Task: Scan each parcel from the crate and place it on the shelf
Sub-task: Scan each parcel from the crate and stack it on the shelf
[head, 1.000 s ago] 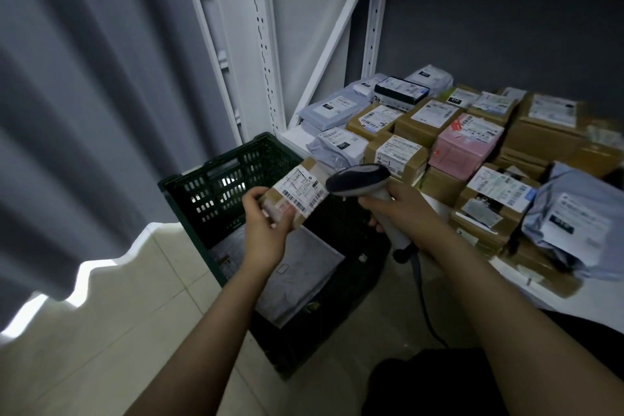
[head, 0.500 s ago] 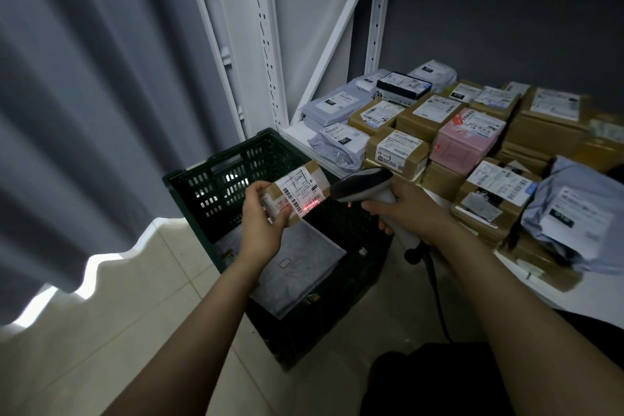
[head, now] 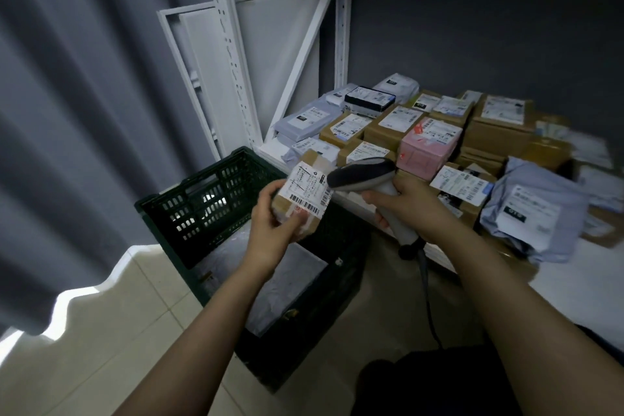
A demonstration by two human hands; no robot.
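**Change.** The red scan line that lay across the parcel (head: 305, 192) label half a second ago is off. The label is now unlit. Judgement: the scan is probably complete, and the parcel is due for the shelf (head: 591, 307).

**Crate (head: 202, 213).** A grey bag (head: 293, 277) lies inside, so at least one item is left to scan.

**Left hand (head: 270, 226).** Above the crate. The fingers curl under the parcel's lower edge and grip it, label side up. The parcel is held over the crate's right rim, clear of it.

**Right hand (head: 405, 203).** Right of the crate, in front of the shelf. It is closed round the scanner (head: 363, 174) handle. The scanner head sits just beside the parcel's right edge; whether they touch cannot be told.
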